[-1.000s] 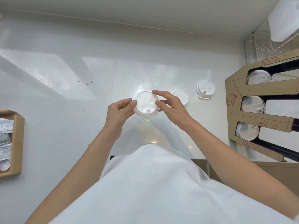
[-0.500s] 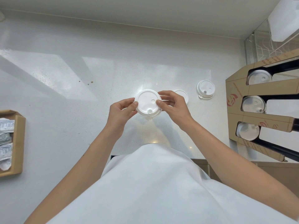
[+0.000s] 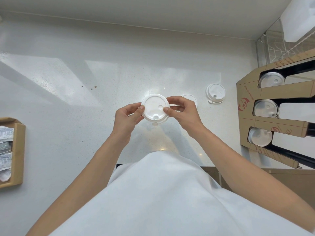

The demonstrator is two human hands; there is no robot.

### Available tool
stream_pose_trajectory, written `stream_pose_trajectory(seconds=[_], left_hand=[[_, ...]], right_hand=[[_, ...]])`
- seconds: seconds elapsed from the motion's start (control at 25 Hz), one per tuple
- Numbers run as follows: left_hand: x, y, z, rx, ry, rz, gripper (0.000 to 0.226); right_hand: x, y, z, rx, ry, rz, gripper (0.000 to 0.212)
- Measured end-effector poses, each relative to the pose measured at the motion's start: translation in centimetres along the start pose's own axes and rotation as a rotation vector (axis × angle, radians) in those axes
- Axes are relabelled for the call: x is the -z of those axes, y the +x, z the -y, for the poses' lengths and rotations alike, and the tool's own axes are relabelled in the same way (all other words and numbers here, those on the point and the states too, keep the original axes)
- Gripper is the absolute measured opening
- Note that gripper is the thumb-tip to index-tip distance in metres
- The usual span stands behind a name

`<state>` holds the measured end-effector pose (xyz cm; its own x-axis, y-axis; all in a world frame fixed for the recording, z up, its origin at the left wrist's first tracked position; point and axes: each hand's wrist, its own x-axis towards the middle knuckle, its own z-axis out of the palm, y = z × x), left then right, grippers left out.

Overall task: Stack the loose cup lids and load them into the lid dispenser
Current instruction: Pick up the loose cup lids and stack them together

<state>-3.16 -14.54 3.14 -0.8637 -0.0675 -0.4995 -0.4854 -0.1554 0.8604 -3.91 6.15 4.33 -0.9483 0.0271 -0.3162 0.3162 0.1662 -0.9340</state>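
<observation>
A small stack of white cup lids [image 3: 154,107] is held above the white counter between both hands. My left hand [image 3: 127,119] pinches its left rim, and my right hand [image 3: 183,110] grips its right rim with thumb on top. Behind my right hand a loose lid [image 3: 191,97] lies flat on the counter, partly hidden. Another lid stack [image 3: 215,93] sits further right. The cardboard lid dispenser [image 3: 245,103] stands at the right edge, its three slots each showing lids.
A cardboard box [image 3: 18,150] with packets sits at the left edge of the counter [image 3: 68,108]. A wire rack [image 3: 272,46] and a white container [image 3: 298,19] stand at the far right corner. My white apron fills the lower view.
The held lids have turned slightly in my fingers, the sip hole swinging toward me. My right hand has closed in on the rim and covers more of the lid behind it.
</observation>
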Motion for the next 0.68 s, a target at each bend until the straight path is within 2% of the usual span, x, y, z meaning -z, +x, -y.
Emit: stream_pose_trajectory(seconds=[0.16,0.32,0.52,0.68], left_hand=[[-0.5,-0.2,0.2,0.019,0.016,-0.011,0.034],[-0.7,-0.2,0.2,0.024,0.067,-0.012,0.03],[-1.0,0.2,0.4,0.025,0.083,-0.034,0.051],[-1.0,0.4,0.7,0.039,0.061,-0.027,0.041]], right_hand=[[0.0,-0.1,-0.1,-0.016,0.008,-0.031,0.03],[0.0,-0.2,-0.3,-0.017,-0.012,-0.043,0.031],[0.2,-0.3,-0.4,0.005,-0.053,-0.049,0.031],[1.7,0.4,-0.6,0.005,-0.107,-0.112,0.038]])
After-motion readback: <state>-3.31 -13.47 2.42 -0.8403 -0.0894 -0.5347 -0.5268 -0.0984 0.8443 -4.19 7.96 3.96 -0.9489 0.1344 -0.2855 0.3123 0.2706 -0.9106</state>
